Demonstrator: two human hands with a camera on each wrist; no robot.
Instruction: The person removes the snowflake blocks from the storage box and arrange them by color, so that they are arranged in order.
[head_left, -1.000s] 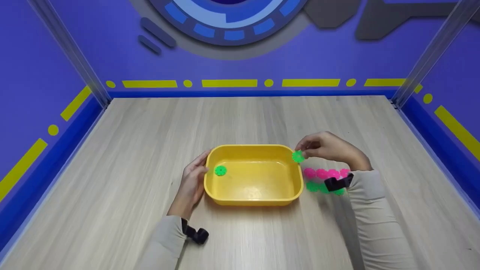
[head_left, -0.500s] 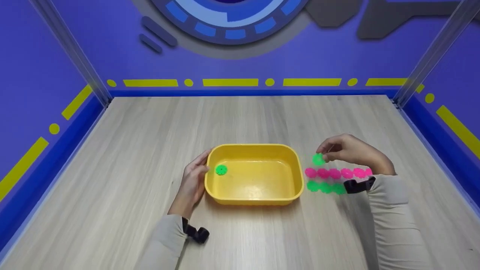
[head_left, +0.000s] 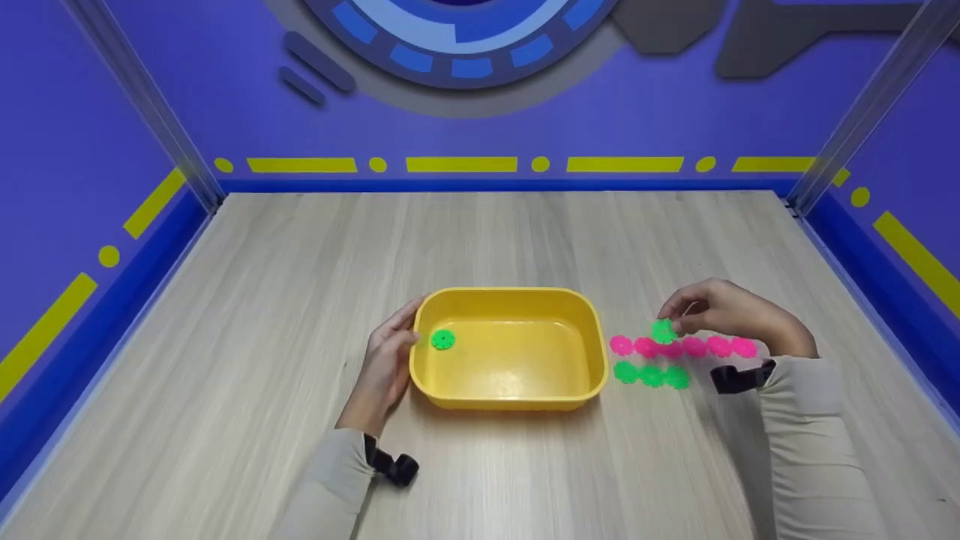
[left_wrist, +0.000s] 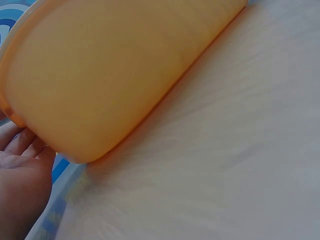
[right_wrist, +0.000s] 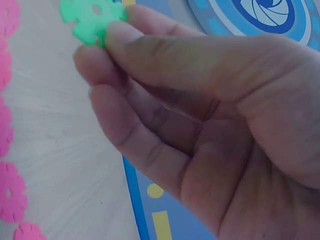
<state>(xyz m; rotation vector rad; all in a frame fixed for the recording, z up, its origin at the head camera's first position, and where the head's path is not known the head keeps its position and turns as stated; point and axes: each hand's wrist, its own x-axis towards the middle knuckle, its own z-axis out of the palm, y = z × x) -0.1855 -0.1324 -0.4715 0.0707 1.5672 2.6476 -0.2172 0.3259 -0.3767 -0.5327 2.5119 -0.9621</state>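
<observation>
My right hand [head_left: 716, 309] pinches a green notched plastic disc [head_left: 663, 331] between thumb and fingers, over the row of pink notched discs [head_left: 695, 347]. In the right wrist view the held disc's slots and centre hole show at the fingertips. Below the pink row on the table lies a short row of green discs [head_left: 652, 376]. My left hand [head_left: 384, 367] holds the left end of a yellow tub [head_left: 510, 405], thumb at the rim and fingers along its outer side. One loose green disc [head_left: 442, 340] lies inside the tub, toward its left end.
The wood-grain table [head_left: 315, 262] is enclosed by blue printed walls [head_left: 480, 135] at the back and sides. The tub stands mid-table, with the disc rows just to its right. A black wrist strap [head_left: 742, 377] hangs near the rows.
My right hand has carried the green disc rightward from the tub's right rim to above the pink row, uncovering more of both rows. The left hand and tub stay put.
</observation>
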